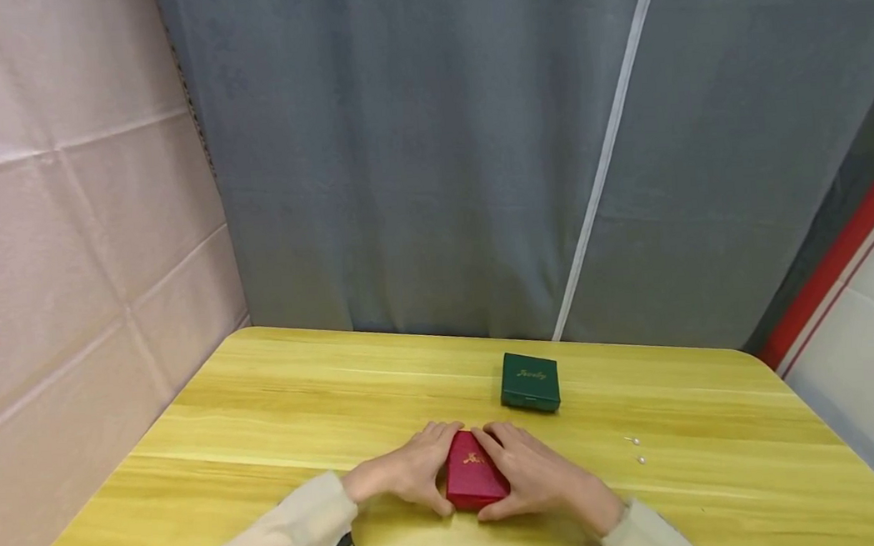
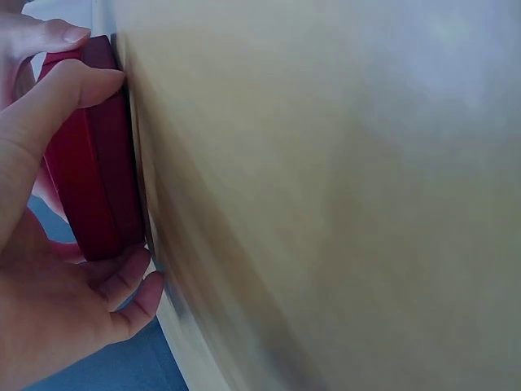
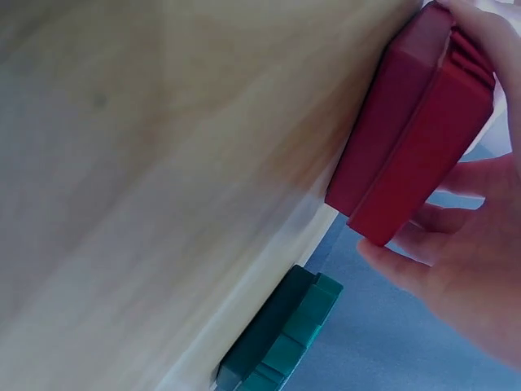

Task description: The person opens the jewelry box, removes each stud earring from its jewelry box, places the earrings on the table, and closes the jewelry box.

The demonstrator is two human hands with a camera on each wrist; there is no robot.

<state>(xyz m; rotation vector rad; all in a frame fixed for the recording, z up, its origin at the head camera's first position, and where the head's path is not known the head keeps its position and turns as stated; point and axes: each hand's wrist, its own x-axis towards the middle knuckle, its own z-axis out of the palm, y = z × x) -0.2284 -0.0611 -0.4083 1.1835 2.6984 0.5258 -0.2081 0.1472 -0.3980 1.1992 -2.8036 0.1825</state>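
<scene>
A red jewelry box (image 1: 470,478) with a gold mark on its lid lies on the table, its lid down. My left hand (image 1: 417,466) grips its left side, thumb at the near end and fingers toward the far end. From the right, my right hand (image 1: 535,472) holds the same box between thumb and fingers. In the left wrist view, the thumb presses the side of the red box (image 2: 96,175) and the fingertips touch its far end. The right wrist view shows the red box (image 3: 407,122) with fingers around it.
Beyond my hands sits a green jewelry box (image 1: 530,382) with gold lettering, its lid down. Two small pearl-like pieces, one (image 1: 636,441) behind the other (image 1: 641,460), lie to the right on the yellow wood-grain table (image 1: 265,417). A grey curtain (image 1: 415,157) hangs behind the table's far edge.
</scene>
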